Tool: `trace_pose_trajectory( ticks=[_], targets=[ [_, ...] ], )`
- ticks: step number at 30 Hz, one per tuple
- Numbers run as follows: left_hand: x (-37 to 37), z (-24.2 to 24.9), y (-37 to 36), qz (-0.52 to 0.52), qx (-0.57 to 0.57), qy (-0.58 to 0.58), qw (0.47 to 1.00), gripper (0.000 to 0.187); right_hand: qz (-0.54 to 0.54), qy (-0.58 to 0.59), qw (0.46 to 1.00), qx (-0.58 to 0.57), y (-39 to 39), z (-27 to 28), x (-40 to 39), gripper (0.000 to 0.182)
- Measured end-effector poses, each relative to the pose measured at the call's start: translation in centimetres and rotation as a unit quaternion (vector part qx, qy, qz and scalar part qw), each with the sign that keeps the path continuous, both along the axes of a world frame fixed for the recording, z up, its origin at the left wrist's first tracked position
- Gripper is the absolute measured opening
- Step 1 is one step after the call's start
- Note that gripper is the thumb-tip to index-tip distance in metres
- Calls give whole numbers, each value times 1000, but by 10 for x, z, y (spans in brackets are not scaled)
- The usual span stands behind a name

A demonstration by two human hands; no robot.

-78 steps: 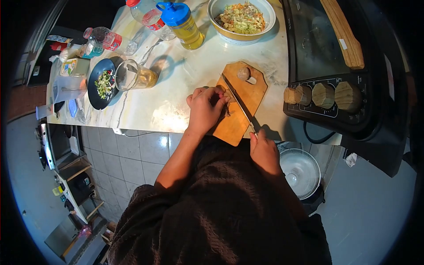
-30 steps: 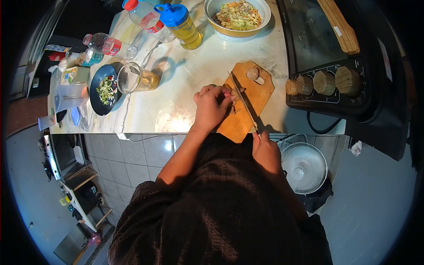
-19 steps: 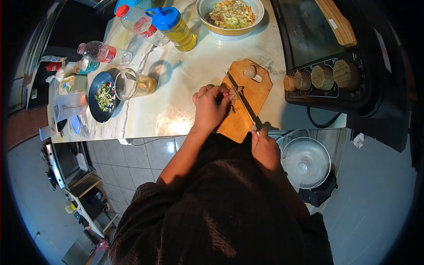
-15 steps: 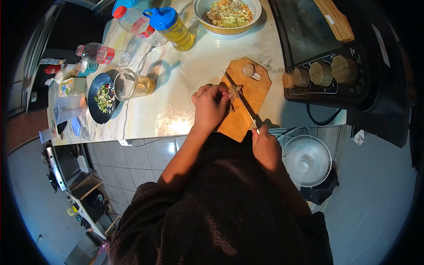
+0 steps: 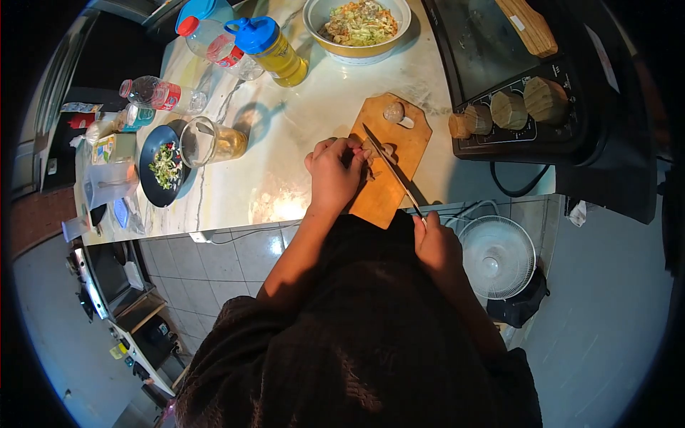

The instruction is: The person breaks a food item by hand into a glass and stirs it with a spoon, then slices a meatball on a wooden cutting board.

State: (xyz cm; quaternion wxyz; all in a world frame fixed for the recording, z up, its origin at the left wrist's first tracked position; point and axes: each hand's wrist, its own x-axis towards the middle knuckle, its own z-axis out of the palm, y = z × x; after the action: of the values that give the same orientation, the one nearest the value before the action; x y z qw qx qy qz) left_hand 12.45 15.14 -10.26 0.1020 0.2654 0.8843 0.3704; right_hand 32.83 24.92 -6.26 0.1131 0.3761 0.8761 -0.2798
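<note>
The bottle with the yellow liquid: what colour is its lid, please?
The lid is bright blue; it shows best in the head view.

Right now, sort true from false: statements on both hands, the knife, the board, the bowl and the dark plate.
1. The right hand holds the knife. True.
2. The left hand is on an oven knob. False; the left hand pinches food over the cutting board.
3. The bowl is empty. False; the bowl holds shredded food.
4. The dark plate holds chopped greens. True.
</note>
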Motion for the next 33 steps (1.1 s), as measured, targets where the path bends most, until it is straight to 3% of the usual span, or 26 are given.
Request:
trace_pose_trajectory(
  ticks=[33],
  targets=[
    [2,1,-2,6,20,-9,1000,22,11,99,995,-17,-6,3,-25,29]
  ],
)
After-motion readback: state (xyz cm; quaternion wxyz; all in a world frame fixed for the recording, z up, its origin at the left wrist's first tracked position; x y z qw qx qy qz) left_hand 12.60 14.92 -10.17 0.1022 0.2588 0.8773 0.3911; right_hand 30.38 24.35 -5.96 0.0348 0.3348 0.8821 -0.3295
